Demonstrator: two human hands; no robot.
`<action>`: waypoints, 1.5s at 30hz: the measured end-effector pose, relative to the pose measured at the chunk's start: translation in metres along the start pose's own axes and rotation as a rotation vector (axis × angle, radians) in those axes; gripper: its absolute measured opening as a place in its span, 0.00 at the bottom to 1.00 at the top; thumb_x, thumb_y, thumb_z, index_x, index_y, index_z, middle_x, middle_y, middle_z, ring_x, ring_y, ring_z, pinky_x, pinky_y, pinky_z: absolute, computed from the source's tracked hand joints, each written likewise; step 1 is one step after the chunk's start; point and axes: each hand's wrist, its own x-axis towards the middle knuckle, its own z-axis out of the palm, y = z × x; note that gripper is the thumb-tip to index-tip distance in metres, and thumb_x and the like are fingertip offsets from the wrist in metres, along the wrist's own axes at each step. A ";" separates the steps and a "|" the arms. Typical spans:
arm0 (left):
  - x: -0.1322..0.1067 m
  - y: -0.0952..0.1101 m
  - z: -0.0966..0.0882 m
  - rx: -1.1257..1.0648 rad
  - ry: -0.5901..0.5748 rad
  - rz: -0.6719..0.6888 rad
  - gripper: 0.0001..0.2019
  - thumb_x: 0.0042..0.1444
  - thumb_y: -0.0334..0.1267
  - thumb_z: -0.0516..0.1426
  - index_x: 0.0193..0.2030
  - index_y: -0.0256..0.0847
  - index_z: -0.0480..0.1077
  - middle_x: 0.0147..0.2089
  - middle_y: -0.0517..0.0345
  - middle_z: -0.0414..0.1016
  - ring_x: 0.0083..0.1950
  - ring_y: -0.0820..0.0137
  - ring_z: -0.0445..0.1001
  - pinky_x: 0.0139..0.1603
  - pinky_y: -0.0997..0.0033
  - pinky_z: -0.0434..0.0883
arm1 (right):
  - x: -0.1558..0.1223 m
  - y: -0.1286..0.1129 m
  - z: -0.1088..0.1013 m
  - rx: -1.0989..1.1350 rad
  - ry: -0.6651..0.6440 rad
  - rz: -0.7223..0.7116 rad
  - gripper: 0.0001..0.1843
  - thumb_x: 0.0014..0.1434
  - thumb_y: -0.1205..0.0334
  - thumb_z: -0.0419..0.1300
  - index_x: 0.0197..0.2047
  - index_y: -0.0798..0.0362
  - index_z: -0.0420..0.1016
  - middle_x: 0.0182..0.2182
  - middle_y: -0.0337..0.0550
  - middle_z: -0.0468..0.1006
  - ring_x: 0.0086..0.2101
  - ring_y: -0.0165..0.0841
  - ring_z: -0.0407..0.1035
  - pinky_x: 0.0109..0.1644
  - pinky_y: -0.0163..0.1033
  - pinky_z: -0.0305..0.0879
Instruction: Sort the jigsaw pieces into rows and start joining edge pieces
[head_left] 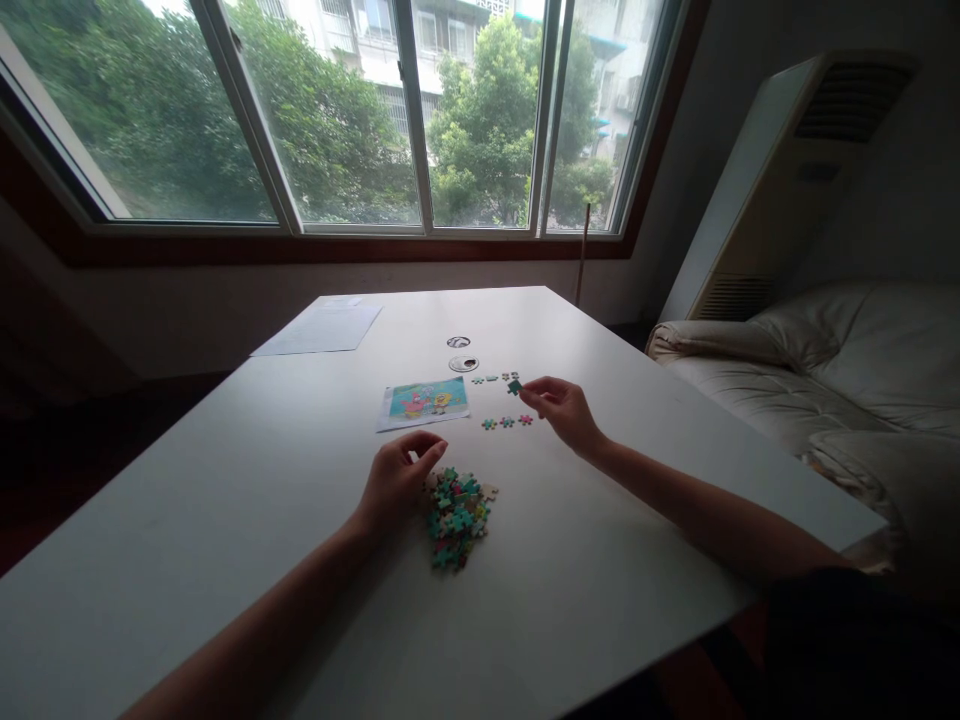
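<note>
My right hand (561,408) pinches a small teal puzzle piece (514,386) between thumb and fingers, just above the white table (225,480). Below it lie three loose pieces in a row (507,422), and a few more pieces (495,377) lie beyond. My left hand (397,478) rests curled at the left edge of a heap of puzzle pieces (455,515), fingers bent with thumb and forefinger close together; what it holds, if anything, is hidden. A colourful reference picture (424,401) lies flat between the hands and the far side.
A sheet of paper (321,328) lies at the far left of the table. Two small round lids (462,353) sit past the picture. A cream sofa (825,380) stands to the right, close to the table's edge. Windows run along the far wall.
</note>
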 end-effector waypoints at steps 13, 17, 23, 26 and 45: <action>0.002 0.001 -0.005 0.021 -0.040 -0.016 0.13 0.50 0.45 0.54 0.30 0.37 0.72 0.29 0.58 0.74 0.25 0.73 0.66 0.24 0.75 0.62 | 0.111 0.064 -0.052 -0.765 -0.314 0.126 0.12 0.47 0.57 0.61 0.31 0.57 0.77 0.26 0.45 0.76 0.24 0.27 0.66 0.28 0.31 0.58; 0.003 -0.002 -0.005 0.018 -0.045 -0.006 0.13 0.50 0.45 0.54 0.30 0.37 0.72 0.29 0.58 0.74 0.27 0.72 0.68 0.26 0.75 0.63 | 0.121 0.074 -0.047 -0.819 -0.396 0.154 0.09 0.47 0.60 0.61 0.30 0.56 0.77 0.24 0.41 0.76 0.21 0.24 0.66 0.28 0.29 0.59; 0.004 -0.002 -0.005 0.021 -0.047 -0.014 0.14 0.50 0.46 0.53 0.30 0.37 0.72 0.28 0.58 0.74 0.26 0.71 0.68 0.25 0.75 0.64 | 0.126 0.080 -0.044 -0.920 -0.367 0.136 0.10 0.50 0.60 0.59 0.35 0.54 0.76 0.28 0.40 0.77 0.25 0.25 0.68 0.32 0.29 0.60; 0.004 -0.004 -0.005 0.015 -0.043 -0.018 0.14 0.50 0.46 0.54 0.30 0.37 0.72 0.28 0.58 0.74 0.26 0.72 0.68 0.25 0.76 0.63 | 0.123 0.080 -0.041 -0.958 -0.333 0.105 0.11 0.51 0.59 0.58 0.37 0.52 0.76 0.32 0.40 0.77 0.30 0.27 0.69 0.35 0.29 0.60; 0.005 -0.007 -0.004 -0.005 -0.045 -0.031 0.14 0.50 0.47 0.54 0.31 0.36 0.72 0.28 0.58 0.73 0.24 0.74 0.64 0.24 0.76 0.62 | 0.116 0.078 -0.030 -0.959 -0.232 -0.078 0.09 0.54 0.61 0.56 0.36 0.52 0.76 0.33 0.43 0.76 0.31 0.29 0.68 0.37 0.33 0.61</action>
